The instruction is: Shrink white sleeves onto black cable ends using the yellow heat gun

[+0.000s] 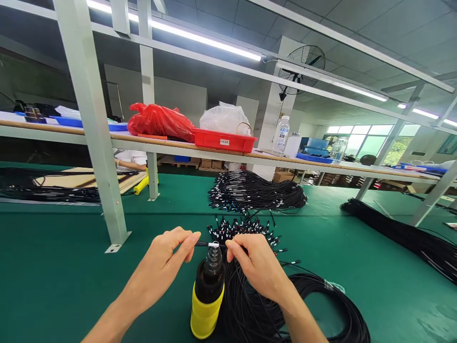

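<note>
- Thin black cable (203, 244) with a short white sleeve (212, 245) – stretched left to right between two hands, its long axis crossing the upright nozzle.
- Left hand (171, 255): thumb and forefinger closed, pinching the cable's black left part.
- Yellow-and-black cylindrical tool (207, 305) with a ribbed metal nozzle (214, 261): standing between the hands over the green counter (71, 286), tip just under the sleeve; whether they touch, I cannot tell.
- Right hand (255, 262): also pinched shut on the cable – neither hand clearly nearer the sleeve.
- Coiled black cables (339, 305): below and right.
</note>
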Action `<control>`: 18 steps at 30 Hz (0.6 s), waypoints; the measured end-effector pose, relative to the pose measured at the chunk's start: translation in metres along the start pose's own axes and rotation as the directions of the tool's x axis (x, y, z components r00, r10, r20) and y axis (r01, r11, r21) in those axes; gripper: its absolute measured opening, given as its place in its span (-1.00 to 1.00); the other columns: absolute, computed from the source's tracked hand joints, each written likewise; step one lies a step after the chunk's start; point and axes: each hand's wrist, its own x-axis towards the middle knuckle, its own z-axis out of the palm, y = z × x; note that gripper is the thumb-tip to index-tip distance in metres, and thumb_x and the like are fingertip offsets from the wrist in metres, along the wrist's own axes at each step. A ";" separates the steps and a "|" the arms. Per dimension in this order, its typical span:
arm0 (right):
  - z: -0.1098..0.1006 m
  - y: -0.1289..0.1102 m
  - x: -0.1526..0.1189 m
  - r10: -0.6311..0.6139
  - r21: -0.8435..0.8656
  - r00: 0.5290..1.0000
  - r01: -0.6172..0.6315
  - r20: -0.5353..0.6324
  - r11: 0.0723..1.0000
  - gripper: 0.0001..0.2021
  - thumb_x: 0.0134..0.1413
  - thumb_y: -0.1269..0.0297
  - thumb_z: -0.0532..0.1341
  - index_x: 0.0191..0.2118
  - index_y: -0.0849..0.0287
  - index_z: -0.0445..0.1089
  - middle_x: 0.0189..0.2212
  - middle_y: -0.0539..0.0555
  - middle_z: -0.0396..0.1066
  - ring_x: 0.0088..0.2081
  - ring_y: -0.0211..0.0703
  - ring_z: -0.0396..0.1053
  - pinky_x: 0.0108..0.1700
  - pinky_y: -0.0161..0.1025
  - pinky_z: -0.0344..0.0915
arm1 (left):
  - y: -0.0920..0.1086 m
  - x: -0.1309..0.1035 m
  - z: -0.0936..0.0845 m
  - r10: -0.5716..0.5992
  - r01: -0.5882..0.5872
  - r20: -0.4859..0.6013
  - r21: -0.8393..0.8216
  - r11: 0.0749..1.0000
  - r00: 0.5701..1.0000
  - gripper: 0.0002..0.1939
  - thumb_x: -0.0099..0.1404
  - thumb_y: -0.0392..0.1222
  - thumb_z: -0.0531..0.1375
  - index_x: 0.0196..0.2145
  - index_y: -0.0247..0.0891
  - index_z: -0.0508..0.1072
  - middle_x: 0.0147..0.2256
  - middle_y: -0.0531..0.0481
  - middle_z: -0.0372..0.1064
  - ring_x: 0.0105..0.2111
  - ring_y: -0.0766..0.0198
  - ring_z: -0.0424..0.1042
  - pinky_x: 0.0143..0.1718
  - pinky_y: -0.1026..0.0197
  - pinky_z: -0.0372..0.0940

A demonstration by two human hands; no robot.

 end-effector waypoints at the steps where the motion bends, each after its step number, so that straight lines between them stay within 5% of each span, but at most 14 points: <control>1: 0.000 0.000 0.000 0.007 0.019 1.000 -0.006 -0.014 1.000 -0.61 0.33 0.29 0.04 -0.55 0.18 0.35 -0.63 -0.11 0.27 -0.54 -0.34 0.15 -0.43 -0.34 0.00 | 0.000 0.000 0.001 0.007 -0.007 -0.004 -0.012 1.000 1.000 -0.47 0.38 0.21 -0.10 -0.57 -0.18 0.23 -0.51 0.10 0.19 -0.46 0.27 0.20 -0.39 0.23 0.08; 6: 0.001 0.012 0.008 0.061 -0.012 0.985 -0.063 -0.161 0.998 -0.68 0.33 0.25 0.04 -0.41 0.16 0.41 -0.57 -0.08 0.32 -0.52 -0.29 0.22 -0.45 -0.35 0.10 | 0.003 0.000 0.002 0.004 -0.012 -0.110 -0.069 0.998 0.994 -0.69 0.36 0.16 0.02 -0.19 -0.08 0.38 -0.18 0.08 0.37 -0.17 0.20 0.31 -0.30 0.27 0.18; 9: 0.001 0.035 0.017 0.115 -0.289 0.953 -0.199 -0.281 0.936 -0.70 0.36 0.32 -0.04 -0.09 0.20 0.43 -0.21 0.10 0.45 -0.19 -0.17 0.38 -0.14 -0.32 0.27 | 0.005 -0.006 0.001 -0.035 0.022 -0.147 -0.088 0.996 0.989 -0.68 0.35 0.17 0.02 -0.16 -0.06 0.36 -0.17 0.08 0.38 -0.18 0.19 0.32 -0.39 0.28 0.18; 12: -0.003 0.065 0.015 0.219 -0.446 0.918 -0.357 -0.332 0.821 -0.64 0.26 0.41 0.03 0.12 0.43 0.29 0.12 0.41 0.25 0.14 0.12 0.21 0.14 -0.06 0.16 | -0.001 -0.020 0.003 -0.048 0.038 -0.098 -0.101 0.994 0.994 -0.67 0.35 0.19 0.01 -0.25 -0.08 0.37 -0.29 0.10 0.37 -0.30 0.22 0.32 -0.38 0.28 0.19; 15: -0.012 0.096 -0.010 0.357 -0.504 0.895 -0.445 -0.266 0.740 -0.75 0.21 0.38 0.11 -0.11 0.37 0.47 -0.03 0.43 0.40 0.05 0.30 0.33 0.02 0.10 0.25 | -0.025 -0.041 0.006 -0.090 0.082 -0.072 -0.108 0.991 0.993 -0.67 0.35 0.18 0.03 -0.30 -0.10 0.37 -0.33 0.11 0.36 -0.33 0.24 0.32 -0.29 0.28 0.20; 18: -0.028 0.118 -0.053 0.506 -0.536 0.851 -0.496 -0.143 0.683 -0.75 0.22 0.24 0.16 -0.39 0.18 0.53 -0.44 0.24 0.52 -0.28 0.20 0.51 -0.26 0.00 0.38 | -0.059 -0.070 0.006 -0.196 0.190 -0.049 -0.111 0.976 0.979 -0.66 0.36 0.16 0.03 -0.33 -0.13 0.37 -0.38 0.11 0.34 -0.34 0.27 0.33 -0.27 0.30 0.19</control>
